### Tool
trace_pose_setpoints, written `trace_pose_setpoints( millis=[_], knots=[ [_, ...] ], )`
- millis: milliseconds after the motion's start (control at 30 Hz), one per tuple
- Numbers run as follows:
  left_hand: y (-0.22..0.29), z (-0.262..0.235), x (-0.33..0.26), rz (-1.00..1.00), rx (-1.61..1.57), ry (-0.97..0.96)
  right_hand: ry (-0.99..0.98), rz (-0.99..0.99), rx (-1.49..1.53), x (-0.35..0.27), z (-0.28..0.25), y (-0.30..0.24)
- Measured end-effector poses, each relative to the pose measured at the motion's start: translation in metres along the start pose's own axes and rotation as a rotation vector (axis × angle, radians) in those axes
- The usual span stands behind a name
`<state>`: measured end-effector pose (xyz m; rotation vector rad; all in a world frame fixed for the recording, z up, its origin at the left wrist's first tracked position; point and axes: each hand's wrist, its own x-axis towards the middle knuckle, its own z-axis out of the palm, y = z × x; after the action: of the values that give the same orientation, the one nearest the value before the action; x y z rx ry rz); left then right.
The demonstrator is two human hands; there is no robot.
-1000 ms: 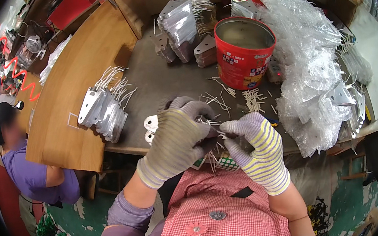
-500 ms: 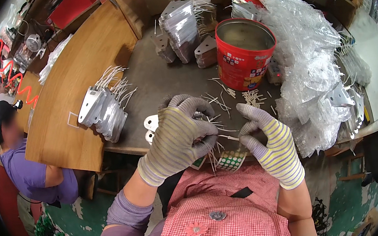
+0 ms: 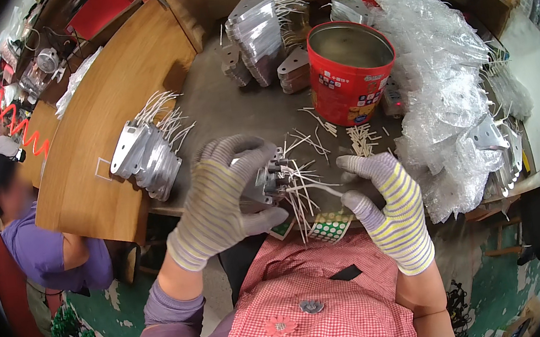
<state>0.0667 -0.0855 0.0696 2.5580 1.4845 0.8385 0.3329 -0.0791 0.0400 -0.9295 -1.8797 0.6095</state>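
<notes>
My left hand [image 3: 222, 190], in a striped knit glove, is curved round a stack of small metal plates [image 3: 259, 181]. Its fingers lie over the far side and its thumb along the near side. Dark wire ends and many white wires [image 3: 299, 188] stick out of the stack to the right. My right hand [image 3: 387, 202], gloved alike, pinches the end of one white wire [image 3: 325, 189] between thumb and fingers. Loose wires and short white tube pieces [image 3: 363, 139] lie beyond it. The glove hides much of the stack.
A red bucket [image 3: 350, 79] stands behind my hands. Clear plastic bags [image 3: 442, 102] are heaped at the right. More plate stacks stand at the back [image 3: 256, 37] and left [image 3: 146, 159]. Green-dotted sticker sheet [image 3: 330, 227] lies at the table edge. A person in purple [image 3: 59, 246] sits left.
My left hand has shifted left and spread from the wires to around the plates, uncovering the dark wire ends. My right hand stays nearly in place at the wire.
</notes>
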Motion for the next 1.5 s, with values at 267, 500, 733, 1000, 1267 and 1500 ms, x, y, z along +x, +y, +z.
trace_pose_setpoints(
  millis=[267,500,733,1000,1267,1500],
  knots=[
    [-0.018,-0.008,0.011,-0.111,0.1,-0.246,-0.114,-0.255,-0.372,0.027,0.031,-0.017],
    [0.004,-0.005,-0.009,-0.116,0.01,0.114,0.061,-0.207,-0.098,0.013,0.045,-0.015],
    [0.017,-0.008,-0.013,-0.091,0.039,0.2,0.03,-0.063,-0.052,0.009,0.035,-0.023],
    [0.024,-0.008,-0.012,0.063,0.153,0.188,0.001,-0.183,-0.207,0.01,0.029,-0.023],
    [0.028,-0.01,-0.005,-0.069,0.089,0.003,-0.072,-0.474,-0.413,0.009,0.033,-0.006],
    [0.024,-0.007,-0.01,-0.142,0.083,-0.064,-0.15,-0.234,-0.15,0.01,0.039,-0.004]
  ],
)
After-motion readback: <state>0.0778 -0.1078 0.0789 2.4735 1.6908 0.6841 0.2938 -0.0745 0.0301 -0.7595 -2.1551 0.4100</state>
